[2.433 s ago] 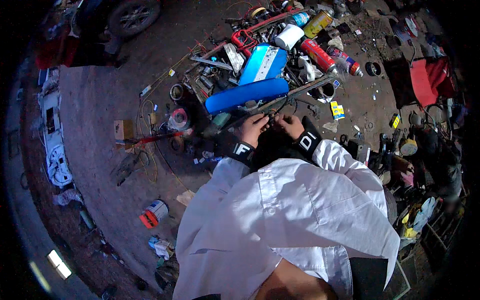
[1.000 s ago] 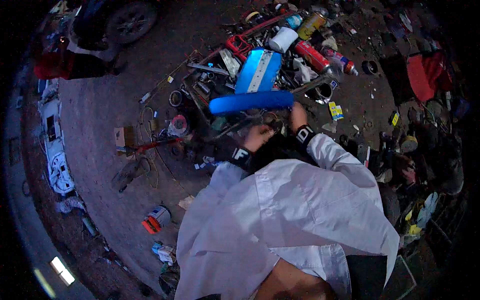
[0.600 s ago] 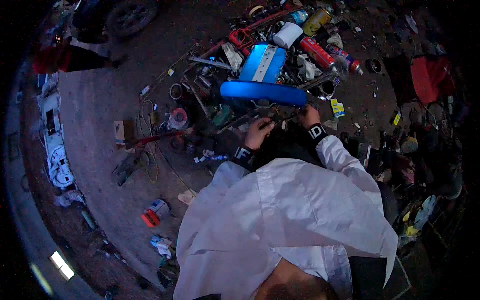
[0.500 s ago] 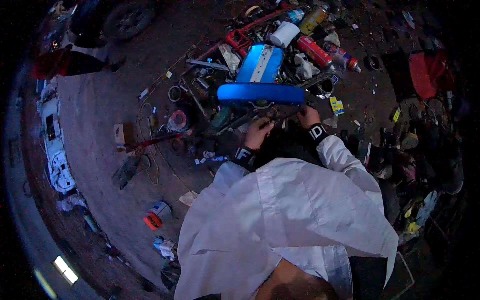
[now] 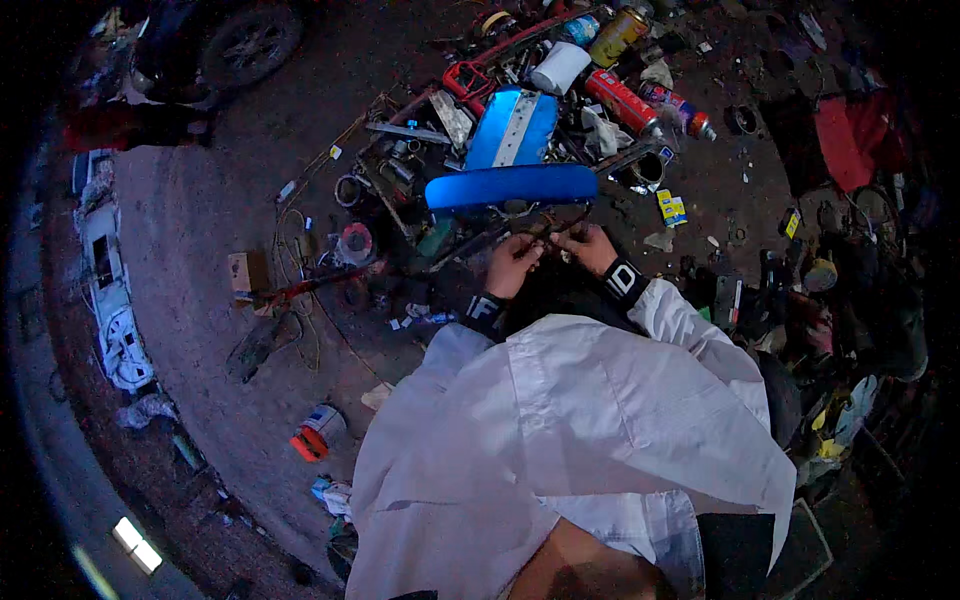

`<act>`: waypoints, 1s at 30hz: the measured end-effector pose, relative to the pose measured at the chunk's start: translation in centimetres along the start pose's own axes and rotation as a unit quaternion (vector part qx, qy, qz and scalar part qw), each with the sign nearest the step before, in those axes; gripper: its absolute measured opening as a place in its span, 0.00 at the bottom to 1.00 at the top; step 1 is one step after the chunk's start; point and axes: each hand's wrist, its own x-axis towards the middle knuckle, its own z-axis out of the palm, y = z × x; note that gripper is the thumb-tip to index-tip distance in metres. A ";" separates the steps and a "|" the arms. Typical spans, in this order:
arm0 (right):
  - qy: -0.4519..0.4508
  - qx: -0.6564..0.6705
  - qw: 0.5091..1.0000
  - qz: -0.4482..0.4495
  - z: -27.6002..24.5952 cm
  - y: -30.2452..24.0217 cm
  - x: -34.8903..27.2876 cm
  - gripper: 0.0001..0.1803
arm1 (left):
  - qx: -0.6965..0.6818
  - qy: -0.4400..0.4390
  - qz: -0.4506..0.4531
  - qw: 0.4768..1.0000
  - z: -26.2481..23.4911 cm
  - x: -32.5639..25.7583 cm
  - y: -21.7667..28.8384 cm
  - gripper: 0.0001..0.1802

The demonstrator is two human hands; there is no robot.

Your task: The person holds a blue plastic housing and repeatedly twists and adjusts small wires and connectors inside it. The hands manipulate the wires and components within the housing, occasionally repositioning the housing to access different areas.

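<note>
Swinging round from a slant to lie level across the view, the long blue panel now sits crosswise just above both hands, where 2.4 seconds ago it ran diagonally. By my reading, the part has been turned to bring the spot under its near edge within reach.

The left hand and the right hand are drawn close together just below that edge, fingers curled inward around something thin and dark, perhaps a wire or small rod; it is too small and dim to name for certain. Both grips look pinched shut on it, though the dim light leaves the exact contact unclear. Each wrist wears a dark band with a light mark, and white sleeves fill the lower view.

A second, shorter blue panel with a pale stripe lies just beyond the long one on the dirt floor. Near it are red spray cans, a white roll and a red metal frame. A small cardboard box sits well off to the left, and a vehicle wheel shows at the upper left.
</note>
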 end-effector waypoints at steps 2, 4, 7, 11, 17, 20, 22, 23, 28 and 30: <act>-0.006 0.040 0.999 0.008 0.2 -0.3 -0.1 0.17 | 0.005 0.012 -0.006 1.000 0.2 -0.3 0.1 0.09; -0.016 -0.036 0.999 0.038 0.0 0.0 0.4 0.18 | 0.022 0.037 -0.014 0.999 0.4 -0.6 0.2 0.09; -0.055 0.022 0.998 0.038 0.4 0.2 0.8 0.17 | 0.007 0.049 -0.031 0.998 0.0 -0.8 -0.9 0.08; -0.050 -0.003 0.998 0.039 1.1 0.5 2.0 0.19 | -0.031 0.076 -0.044 0.996 -0.6 -1.3 -1.1 0.11; -0.073 0.066 0.994 0.058 2.1 -0.3 3.3 0.15 | -0.030 0.086 -0.075 0.993 -0.6 -1.6 2.3 0.12; -0.102 0.105 0.987 0.069 2.1 1.4 4.3 0.13 | -0.039 0.042 -0.040 0.998 -1.1 -1.0 2.0 0.11; -0.132 0.142 0.979 0.062 2.0 1.2 4.2 0.13 | -0.051 0.040 -0.022 0.998 -1.3 -0.7 1.4 0.13; -0.146 0.161 0.973 0.082 1.9 0.6 4.1 0.13 | -0.059 0.053 -0.019 0.997 -1.4 -0.6 0.8 0.14; -0.167 0.214 0.958 0.089 1.5 -0.9 3.4 0.15 | -0.060 0.090 -0.025 0.994 -1.1 -0.2 -0.1 0.14; -0.151 0.290 0.940 0.102 2.2 -1.2 2.8 0.16 | -0.042 0.101 0.002 0.994 -1.1 -0.1 -0.5 0.16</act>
